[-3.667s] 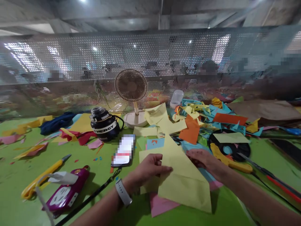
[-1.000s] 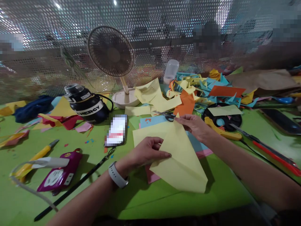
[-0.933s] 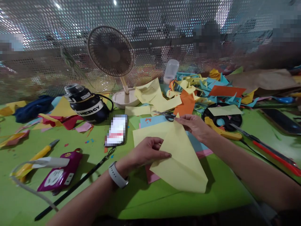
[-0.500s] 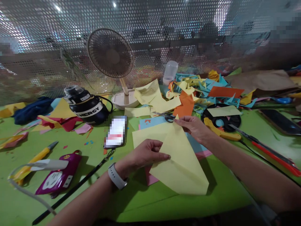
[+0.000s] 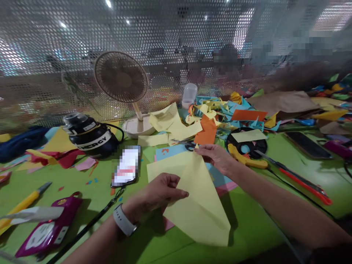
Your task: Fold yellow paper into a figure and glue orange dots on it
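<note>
A sheet of pale yellow paper is held between my two hands, folded over and lifted off the stack at its near side. My left hand pinches its left edge between thumb and fingers. At the far corner, my right hand grips the paper's tip. Beneath and behind it lie blue paper with small orange bits on it, and pink paper. Just past my right fingertips are scissors with dark handles, partly covered by paper.
Left of the hands lie a phone on a strap, a purple pouch and a black bottle. A fan stands behind. Paper scraps are heaped at the back. A yellow glue gun and red cutter lie right.
The camera view has turned slightly, so everything sits lower and further left in the picture. Both hands keep their hold on the yellow paper, its fold almost the same.
</note>
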Demonstrator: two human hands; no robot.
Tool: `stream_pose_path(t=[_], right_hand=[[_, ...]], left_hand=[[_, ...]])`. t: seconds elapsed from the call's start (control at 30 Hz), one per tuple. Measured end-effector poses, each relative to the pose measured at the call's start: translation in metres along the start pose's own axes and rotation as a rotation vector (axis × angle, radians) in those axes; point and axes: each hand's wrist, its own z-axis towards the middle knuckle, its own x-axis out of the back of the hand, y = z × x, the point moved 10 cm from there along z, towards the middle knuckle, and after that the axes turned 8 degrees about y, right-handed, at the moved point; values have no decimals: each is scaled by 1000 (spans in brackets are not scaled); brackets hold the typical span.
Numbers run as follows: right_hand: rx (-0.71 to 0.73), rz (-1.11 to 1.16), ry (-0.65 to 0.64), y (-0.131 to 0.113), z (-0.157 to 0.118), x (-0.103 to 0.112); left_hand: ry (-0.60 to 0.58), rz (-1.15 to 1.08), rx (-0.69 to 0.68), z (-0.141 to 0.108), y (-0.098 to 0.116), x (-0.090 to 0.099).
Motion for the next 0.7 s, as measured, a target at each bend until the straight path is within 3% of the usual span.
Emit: stream_pose_path(t=[0.43,0.7], right_hand=[[-5,16,17,5,2,3],[-8,4,38,3,1,2]], left_hand=[[-2,17,13,1,-9,4],[9,-79,8,-1,-1,0]])
